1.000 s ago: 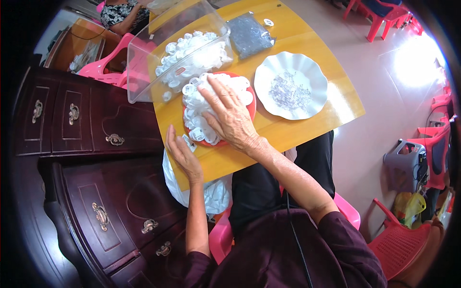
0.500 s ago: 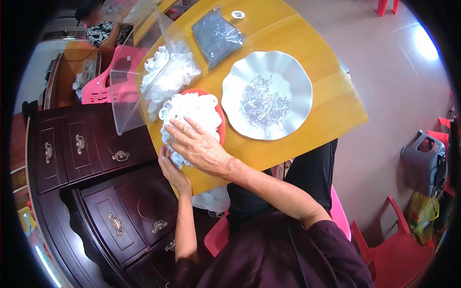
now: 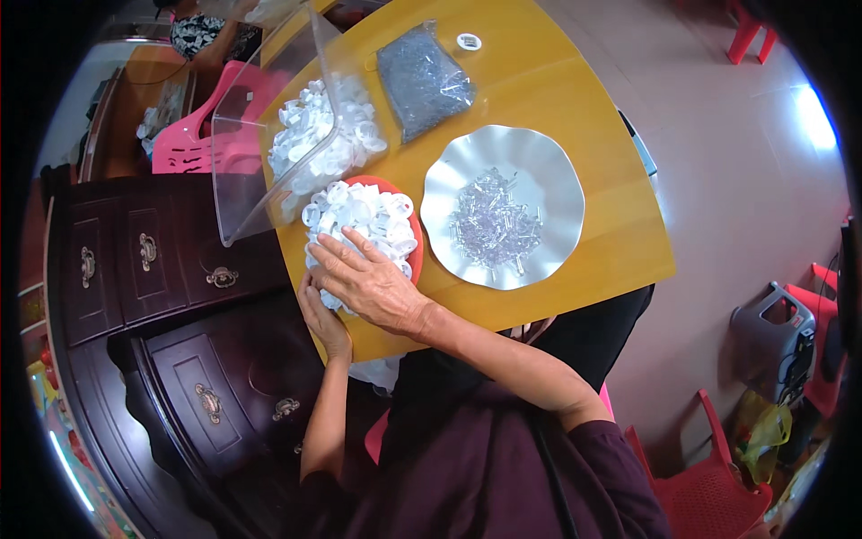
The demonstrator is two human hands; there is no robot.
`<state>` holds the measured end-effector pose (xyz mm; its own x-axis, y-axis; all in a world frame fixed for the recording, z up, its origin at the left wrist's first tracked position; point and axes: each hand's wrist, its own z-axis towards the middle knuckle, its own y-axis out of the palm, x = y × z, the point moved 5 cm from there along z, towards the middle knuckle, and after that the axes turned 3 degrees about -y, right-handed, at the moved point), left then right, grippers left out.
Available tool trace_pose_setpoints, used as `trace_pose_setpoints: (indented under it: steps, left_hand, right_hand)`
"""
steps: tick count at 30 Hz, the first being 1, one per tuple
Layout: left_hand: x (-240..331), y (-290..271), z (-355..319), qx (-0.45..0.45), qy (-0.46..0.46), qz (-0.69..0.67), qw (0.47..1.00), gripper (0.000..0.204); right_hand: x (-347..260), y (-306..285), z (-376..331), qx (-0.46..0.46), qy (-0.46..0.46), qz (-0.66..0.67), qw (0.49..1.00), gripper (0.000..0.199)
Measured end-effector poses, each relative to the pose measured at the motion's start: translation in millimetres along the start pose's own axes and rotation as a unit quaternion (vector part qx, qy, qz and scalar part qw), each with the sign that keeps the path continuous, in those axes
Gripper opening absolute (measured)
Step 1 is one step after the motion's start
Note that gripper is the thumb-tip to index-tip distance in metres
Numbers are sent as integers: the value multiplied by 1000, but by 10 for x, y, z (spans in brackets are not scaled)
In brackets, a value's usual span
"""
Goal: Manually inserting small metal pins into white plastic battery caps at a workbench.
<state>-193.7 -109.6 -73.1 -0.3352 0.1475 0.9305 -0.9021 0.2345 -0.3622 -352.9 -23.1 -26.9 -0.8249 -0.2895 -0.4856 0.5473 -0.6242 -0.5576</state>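
A heap of small white plastic ring-shaped pieces fills a red-orange dish near the table's left edge. My right hand lies across the heap's near side, its fingers stretched out and slightly spread. Against the lower left side of the heap rests my left hand, fingers extended upward along the pieces; part of it is hard to see beside the table edge. To the right of the dish stands a silvery wavy-rimmed bowl holding many small clear plastic pieces.
A clear plastic bin lies tilted at the left, more white pieces spilling from it. Behind are a bag of dark grey material and a small white round lid. Dark wooden drawers border the left; a person sits beyond.
The view has shifted a little, so the table and bowl appear slightly lower. Both hands stay at the heap, with the right fingers a bit lower on it.
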Motion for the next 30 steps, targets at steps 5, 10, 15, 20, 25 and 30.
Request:
trace_pose_setpoints:
  steps: [5, 10, 15, 20, 25, 30]
  left_hand:
    - [-32, -17, 22, -22, 17, 35, 999, 48]
    - [-51, -39, 38, -33, 7, -40, 999, 44]
    - [-20, -28, 41, -43, 9, -79, 996, 40]
    - [18, -129, 17, -33, 62, -69, 995, 38]
    - [231, -255, -109, -66, 164, -8, 984, 38]
    - [348, -243, -234, -91, 223, 82, 967, 46]
  right_hand:
    - [-10, -20, 11, -46, -8, -32, 998, 47]
    - [-5, 22, 48, -69, -3, -94, 993, 45]
    - [-10, -27, 104, -75, 54, -45, 995, 45]
    - [-62, -106, 139, -63, 83, -54, 993, 52]
    - [-80, -182, 40, 21, 121, -70, 990, 51]
    - [-102, -330, -193, 99, 189, -51, 976, 39]
